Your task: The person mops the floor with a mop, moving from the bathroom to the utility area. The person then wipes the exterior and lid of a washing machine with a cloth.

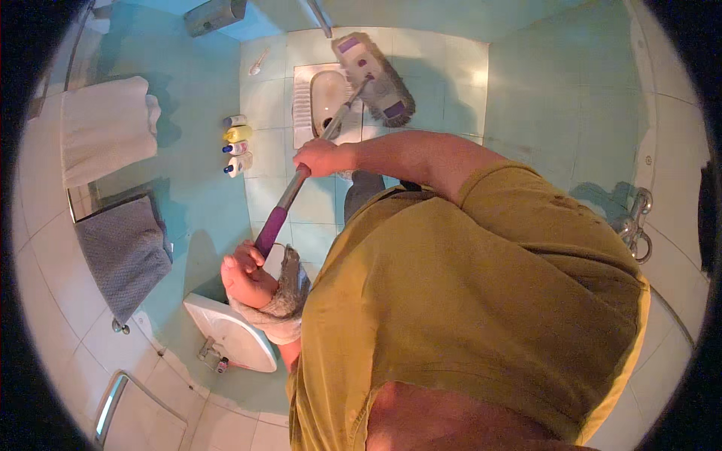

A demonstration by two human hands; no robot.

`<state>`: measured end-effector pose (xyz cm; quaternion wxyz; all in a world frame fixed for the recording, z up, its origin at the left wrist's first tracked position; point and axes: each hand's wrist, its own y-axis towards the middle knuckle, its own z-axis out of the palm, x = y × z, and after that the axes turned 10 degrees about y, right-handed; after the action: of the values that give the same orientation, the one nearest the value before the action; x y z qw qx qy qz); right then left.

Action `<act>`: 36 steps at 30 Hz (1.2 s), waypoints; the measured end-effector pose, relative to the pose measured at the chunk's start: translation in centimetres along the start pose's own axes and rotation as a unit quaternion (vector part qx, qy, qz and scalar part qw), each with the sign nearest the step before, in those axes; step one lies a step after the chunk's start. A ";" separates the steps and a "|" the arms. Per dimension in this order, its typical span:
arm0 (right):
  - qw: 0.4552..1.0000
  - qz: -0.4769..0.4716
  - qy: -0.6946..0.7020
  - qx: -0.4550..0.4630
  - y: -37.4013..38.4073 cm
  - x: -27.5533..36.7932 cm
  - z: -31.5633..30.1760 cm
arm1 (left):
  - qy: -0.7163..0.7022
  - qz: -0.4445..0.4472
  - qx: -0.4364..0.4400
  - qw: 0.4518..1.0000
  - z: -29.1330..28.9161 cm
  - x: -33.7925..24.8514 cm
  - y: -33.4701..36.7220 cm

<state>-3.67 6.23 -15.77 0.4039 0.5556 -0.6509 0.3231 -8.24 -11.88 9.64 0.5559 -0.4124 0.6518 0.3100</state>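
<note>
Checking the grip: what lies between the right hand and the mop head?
The head view shows the silver pole between the right hand and mop head, with the squat toilet beneath it.

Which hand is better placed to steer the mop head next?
Probably the right hand: it grips the mop handle nearer the mop head, while the left hand is at the purple grip.

I count two hands in this room: one left hand (248,276) and one right hand (323,158). Mop (374,79): one unit. Squat toilet (302,98): one unit. Bottles (238,134): four units, aligned along the left edge of the floor (263,192). Washbasin (252,334): one unit. Hanging towels: two units, one white towel (113,131) and one grey towel (128,255).
</note>
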 end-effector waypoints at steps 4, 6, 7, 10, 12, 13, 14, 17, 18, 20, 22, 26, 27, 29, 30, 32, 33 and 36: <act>0.999 0.024 0.006 0.029 0.7 0.9 -0.9 | 0.019 -0.016 0.031 0.999 -0.6 -0.1 0.9; 0.999 0.031 0.012 0.009 0.4 0.7 -1.4 | 0.019 0.028 0.050 0.998 0.5 -0.7 1.6; 0.999 0.026 0.015 -0.019 0.0 0.6 -1.8 | 0.020 0.028 0.047 0.998 0.9 -0.7 1.8; 0.997 0.024 0.010 -0.070 -2.4 0.0 -3.5 | 0.037 0.049 0.117 0.991 2.3 -0.9 2.1; 0.995 0.030 -0.001 -0.093 -4.6 -0.8 -4.8 | 0.035 0.045 0.132 0.990 4.4 -1.6 2.0; 0.993 0.048 -0.008 -0.110 -5.6 -1.2 -5.2 | 0.033 0.040 0.143 0.988 5.5 -1.8 1.6; 0.990 0.067 -0.014 -0.126 -6.9 -1.6 -5.6 | -0.002 -0.011 0.141 0.990 6.1 -1.5 1.2; 0.983 0.049 0.022 -0.175 -11.7 -4.2 -7.5 | 0.189 0.006 0.178 0.966 10.2 -3.1 -0.2; 0.978 0.065 0.021 -0.196 -13.1 -4.6 -7.9 | 0.054 -0.093 0.206 0.973 10.6 -1.2 0.1; 0.975 0.078 0.017 -0.209 -15.5 -5.8 -8.2 | 0.065 -0.023 0.253 0.965 12.1 0.9 0.0; 0.932 0.086 -0.036 -0.350 -17.5 -6.3 -7.9 | 0.126 0.083 0.287 0.946 13.4 2.1 -0.1; 0.905 0.130 -0.100 -0.392 -17.9 -6.5 -7.7 | -0.076 -0.111 0.346 0.928 14.1 3.2 -0.4; 0.917 0.149 -0.097 -0.357 -17.7 -6.5 -7.8 | -0.082 -0.117 0.354 0.924 13.6 3.9 -0.1; 0.929 0.161 -0.097 -0.319 -16.2 -6.6 -7.3 | -0.113 -0.101 0.342 0.927 11.6 4.9 0.4; 0.950 0.154 -0.108 -0.251 -15.6 -6.4 -6.9 | -0.105 -0.127 0.320 0.933 10.3 4.8 0.3; 0.967 0.142 -0.120 -0.177 -13.8 -6.0 -5.5 | -0.153 -0.131 0.281 0.938 7.2 5.2 0.2; 0.973 0.149 -0.129 -0.122 -12.3 -5.6 -4.5 | -0.157 -0.130 0.277 0.939 5.7 4.0 0.3; 0.983 0.132 -0.121 -0.035 -7.6 -3.2 -2.1 | -0.075 -0.154 0.138 0.976 1.8 1.3 1.1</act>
<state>4.34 8.25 -17.82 0.2952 0.4851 -0.7738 0.2808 -8.40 -10.07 7.98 0.6956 -0.4028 0.5736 0.1579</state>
